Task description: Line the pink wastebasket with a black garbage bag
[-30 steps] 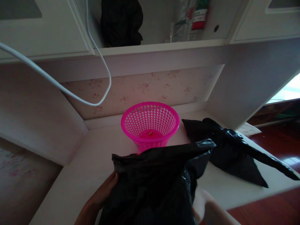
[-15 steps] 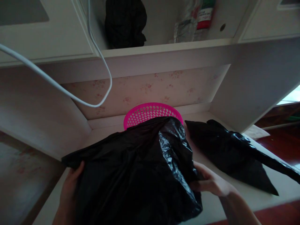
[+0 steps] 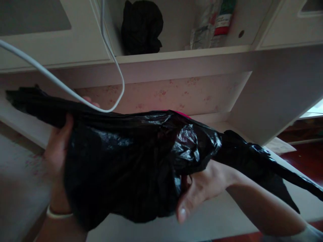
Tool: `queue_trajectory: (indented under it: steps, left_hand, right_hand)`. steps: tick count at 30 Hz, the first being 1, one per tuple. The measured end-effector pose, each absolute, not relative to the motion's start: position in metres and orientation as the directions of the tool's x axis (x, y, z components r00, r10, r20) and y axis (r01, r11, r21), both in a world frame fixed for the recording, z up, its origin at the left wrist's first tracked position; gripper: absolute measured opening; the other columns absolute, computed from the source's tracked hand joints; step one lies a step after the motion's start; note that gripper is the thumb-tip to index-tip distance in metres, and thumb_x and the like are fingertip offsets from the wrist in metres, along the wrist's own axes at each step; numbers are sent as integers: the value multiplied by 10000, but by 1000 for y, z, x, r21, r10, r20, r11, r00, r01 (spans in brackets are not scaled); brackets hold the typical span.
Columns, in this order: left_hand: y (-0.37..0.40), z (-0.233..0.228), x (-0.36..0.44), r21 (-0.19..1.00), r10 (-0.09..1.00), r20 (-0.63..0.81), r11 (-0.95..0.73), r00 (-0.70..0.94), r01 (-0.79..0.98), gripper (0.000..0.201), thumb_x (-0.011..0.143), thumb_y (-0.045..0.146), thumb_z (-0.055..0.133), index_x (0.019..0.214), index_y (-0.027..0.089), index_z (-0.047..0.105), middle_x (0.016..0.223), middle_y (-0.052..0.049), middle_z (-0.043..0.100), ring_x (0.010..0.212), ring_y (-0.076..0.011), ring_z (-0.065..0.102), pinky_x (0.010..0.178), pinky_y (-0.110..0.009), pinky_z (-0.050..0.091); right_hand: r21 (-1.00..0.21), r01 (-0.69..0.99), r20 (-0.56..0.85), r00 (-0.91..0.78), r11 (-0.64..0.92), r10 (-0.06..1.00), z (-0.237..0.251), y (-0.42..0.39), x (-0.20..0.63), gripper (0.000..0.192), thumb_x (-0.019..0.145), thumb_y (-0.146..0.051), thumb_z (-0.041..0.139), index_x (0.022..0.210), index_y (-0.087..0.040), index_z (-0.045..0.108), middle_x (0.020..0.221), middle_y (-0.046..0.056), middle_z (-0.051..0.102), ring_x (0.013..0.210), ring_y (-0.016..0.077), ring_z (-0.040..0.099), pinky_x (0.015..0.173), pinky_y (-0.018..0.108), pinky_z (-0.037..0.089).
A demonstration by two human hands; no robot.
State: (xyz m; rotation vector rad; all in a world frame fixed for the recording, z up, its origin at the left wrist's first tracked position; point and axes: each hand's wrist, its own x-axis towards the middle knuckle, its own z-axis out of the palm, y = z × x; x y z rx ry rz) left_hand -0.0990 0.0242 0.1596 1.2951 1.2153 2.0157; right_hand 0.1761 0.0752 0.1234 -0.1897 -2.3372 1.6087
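Observation:
A black plastic bag (image 3: 121,161) stretches across the middle of the head view, wrinkled and shiny on its right part. My left hand (image 3: 59,141) grips its left end, thumb in front and fingertips showing just over the top edge. Farther right, my right hand (image 3: 202,185) holds the bag's lower right side. Its thumb sticks out below, while its other fingers are largely hidden by the plastic. Behind the bag, only a sliver of the pink basket's rim (image 3: 183,114) shows.
Another black bag (image 3: 264,171) lies on the white surface at right. A white cable (image 3: 63,86) hangs in front at left. Above, the shelf (image 3: 181,55) holds a crumpled black bundle (image 3: 142,28) and a clear plastic bottle (image 3: 202,35).
The bag has been raised and pulled narrower, its left end now reaching up and left. Both hands have moved up or inward with it, and it now covers most of the pink basket.

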Motion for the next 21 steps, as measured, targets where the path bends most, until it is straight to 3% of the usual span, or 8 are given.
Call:
queue_trajectory:
  steps: [2, 3, 6, 7, 10, 14, 17, 21]
  left_hand:
    - [36, 175, -70, 756, 707, 551, -648, -444, -93, 372, 1109, 187, 357, 1367, 122, 617, 1354, 32, 725, 1525, -196, 436, 1125, -375, 442]
    - [42, 178, -59, 682, 681, 595, -709, -426, -180, 351, 1082, 136, 378, 1270, 151, 674, 1207, 77, 766, 1446, -154, 543, 1119, -362, 452]
    - [60, 178, -39, 515, 639, 683, -765, -354, -386, 137, 909, 178, 759, 1020, 257, 766, 1033, 114, 785, 1153, -118, 732, 1105, -342, 530]
    - [66, 176, -37, 517, 654, 678, -749, -335, -414, 219, 803, 214, 885, 986, 271, 778, 1055, 97, 788, 1102, -129, 740, 1084, -335, 560]
    - [81, 175, -40, 536, 655, 647, -755, -390, -378, 312, 693, 243, 964, 953, 209, 794, 1003, 23, 801, 1007, -166, 750, 998, -325, 610]
    - [92, 190, -56, 388, 484, 785, -871, -387, -303, 266, 681, 24, 832, 850, 222, 781, 863, 67, 806, 903, -131, 734, 1002, -342, 600]
    - [95, 200, -69, 466, 526, 802, -847, -283, -256, 314, 629, 5, 865, 810, 240, 763, 847, 76, 778, 939, -147, 712, 1012, -356, 590]
    - [99, 193, -75, 641, 679, 684, -734, -265, -225, 299, 655, 134, 956, 840, 219, 737, 939, 20, 773, 987, -209, 717, 918, -381, 623]
  right_hand:
    - [-874, -27, 145, -967, 485, 207, 145, 71, 152, 432, 814, -446, 880, 1192, -248, 808, 1140, -6, 802, 1321, 223, 661, 1199, 317, 479]
    - [-856, -21, 163, -959, 517, 231, 151, 68, 140, 450, 835, -464, 862, 1232, -262, 794, 1178, -11, 796, 1322, 210, 662, 1205, 307, 475]
    - [-793, 85, 258, -851, 604, 458, 155, 63, 113, 489, 872, -510, 825, 1303, -289, 763, 1280, 9, 770, 1351, 228, 647, 1235, 358, 471]
    - [-762, 129, 306, -792, 634, 529, 152, 65, 108, 510, 876, -523, 817, 1325, -289, 752, 1309, 23, 758, 1358, 249, 642, 1247, 398, 467]
    - [-628, 220, 505, -615, 746, 606, 145, 83, 111, 455, 961, -479, 713, 1359, -261, 728, 1359, 57, 734, 1312, 286, 670, 1254, 495, 462]
    - [-413, 325, 725, -448, 851, 523, 154, 129, 141, 325, 1008, -391, 616, 1256, -246, 766, 1333, 41, 747, 1313, 297, 667, 1272, 523, 435]
    - [-315, 389, 804, -376, 866, 461, 174, 165, 163, 413, 988, -441, 661, 1326, -214, 730, 1418, 75, 701, 1407, 307, 597, 1335, 515, 337]
    - [-235, 486, 811, -379, 841, 446, 200, 211, 186, 520, 920, -492, 750, 1351, -206, 703, 1469, 110, 661, 1455, 333, 549, 1339, 510, 326]
